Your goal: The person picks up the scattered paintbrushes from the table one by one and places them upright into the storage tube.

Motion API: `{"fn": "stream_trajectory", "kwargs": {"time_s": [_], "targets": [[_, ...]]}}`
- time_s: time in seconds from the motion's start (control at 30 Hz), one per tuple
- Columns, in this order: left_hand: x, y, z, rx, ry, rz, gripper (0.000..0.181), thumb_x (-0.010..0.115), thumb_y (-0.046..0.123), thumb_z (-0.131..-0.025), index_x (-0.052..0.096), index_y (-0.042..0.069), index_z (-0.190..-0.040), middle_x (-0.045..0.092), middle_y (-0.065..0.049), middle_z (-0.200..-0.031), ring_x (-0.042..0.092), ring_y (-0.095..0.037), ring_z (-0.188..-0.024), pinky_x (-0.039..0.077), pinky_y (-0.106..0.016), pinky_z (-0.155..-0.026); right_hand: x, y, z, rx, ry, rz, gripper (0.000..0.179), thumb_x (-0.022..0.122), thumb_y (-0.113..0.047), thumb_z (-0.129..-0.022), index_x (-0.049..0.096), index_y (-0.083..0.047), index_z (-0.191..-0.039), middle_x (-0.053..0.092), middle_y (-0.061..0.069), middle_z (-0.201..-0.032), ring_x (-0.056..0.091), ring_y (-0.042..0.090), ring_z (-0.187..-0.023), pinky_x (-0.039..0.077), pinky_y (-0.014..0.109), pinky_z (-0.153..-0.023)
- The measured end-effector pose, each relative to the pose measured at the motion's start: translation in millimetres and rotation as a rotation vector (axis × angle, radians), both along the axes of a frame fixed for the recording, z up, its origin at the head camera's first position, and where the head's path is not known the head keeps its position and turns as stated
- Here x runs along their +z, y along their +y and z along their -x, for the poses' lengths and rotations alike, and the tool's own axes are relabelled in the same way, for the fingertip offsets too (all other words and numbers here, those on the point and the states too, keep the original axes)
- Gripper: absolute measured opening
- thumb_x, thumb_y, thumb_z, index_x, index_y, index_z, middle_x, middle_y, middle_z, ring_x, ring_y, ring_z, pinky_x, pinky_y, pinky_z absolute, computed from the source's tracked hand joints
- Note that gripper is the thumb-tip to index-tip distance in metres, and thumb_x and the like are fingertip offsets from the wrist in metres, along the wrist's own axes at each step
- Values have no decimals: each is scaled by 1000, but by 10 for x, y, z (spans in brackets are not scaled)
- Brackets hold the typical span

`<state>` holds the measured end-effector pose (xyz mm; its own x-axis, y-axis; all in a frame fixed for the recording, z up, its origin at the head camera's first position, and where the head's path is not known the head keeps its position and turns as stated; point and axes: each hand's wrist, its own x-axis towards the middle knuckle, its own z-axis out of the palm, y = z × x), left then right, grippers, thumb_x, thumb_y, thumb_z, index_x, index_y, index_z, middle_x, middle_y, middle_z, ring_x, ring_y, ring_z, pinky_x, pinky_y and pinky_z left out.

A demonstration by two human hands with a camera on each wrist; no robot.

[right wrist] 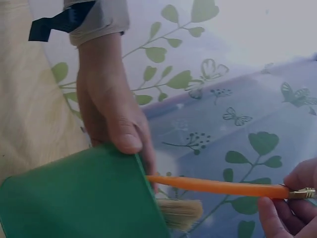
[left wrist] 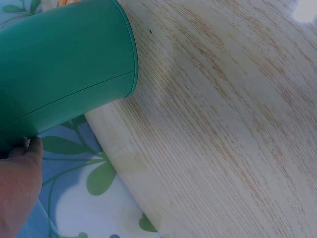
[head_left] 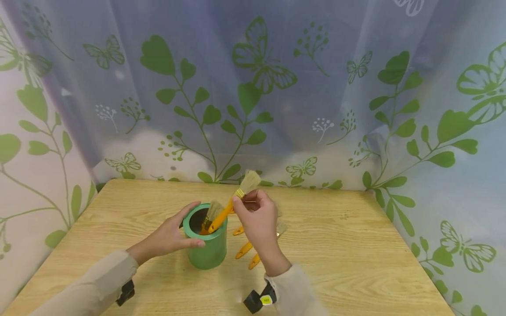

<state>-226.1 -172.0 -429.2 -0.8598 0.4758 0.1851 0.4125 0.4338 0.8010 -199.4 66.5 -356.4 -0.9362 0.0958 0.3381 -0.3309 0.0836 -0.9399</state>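
Note:
My left hand (head_left: 168, 237) holds a green cylindrical container (head_left: 207, 258) at its rim, thumb on the near side and fingers around the far side. The container stands upright on the table. Inside it one paintbrush (head_left: 215, 211) shows its pale bristles above the rim. Between thumb and fingers, my right hand (head_left: 261, 221) pinches a second paintbrush (right wrist: 223, 186) near its metal collar. That brush is tilted, bristles up, and its orange handle's end is at the container's mouth. The left wrist view shows the container's green side (left wrist: 69, 59) and part of the left hand (left wrist: 20, 191).
Several more orange-handled paintbrushes (head_left: 244, 250) lie on the wood-grain table (head_left: 348, 263) right of the container, partly hidden under the right hand and wrist. A curtain (head_left: 308, 109) with green leaves and butterflies hangs behind the table's far edge.

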Motion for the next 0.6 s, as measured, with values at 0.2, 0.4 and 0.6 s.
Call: {"fn": "stream_trajectory", "kwargs": {"time_s": [0.2, 0.4, 0.6], "targets": [[1, -2, -1, -1, -1, 5, 99, 80, 33, -79, 19, 11, -153, 48, -14, -141, 48, -35, -127, 39, -59, -101, -124, -177, -4, -24, 69, -87, 21, 72, -20, -86, 59, -4, -87, 64, 8, -86, 65, 17, -78, 56, 26, -70], [4, 0, -2, -3, -4, 6, 99, 79, 33, -79, 18, 12, -153, 49, -13, -140, 49, -34, -126, 41, -57, -100, -218, -324, -17, -44, 114, -169, 16, 72, -14, -86, 58, -6, -86, 67, 6, -81, 66, 15, -75, 55, 22, -65], [7, -4, -11, -4, 0, -4, 98, 80, 32, -79, 18, 12, -153, 50, -14, -139, 50, -34, -125, 41, -57, -99, -305, -382, -26, -79, 161, -253, 15, 71, -15, -86, 58, -6, -86, 67, 6, -79, 68, 15, -74, 55, 20, -63]]}}
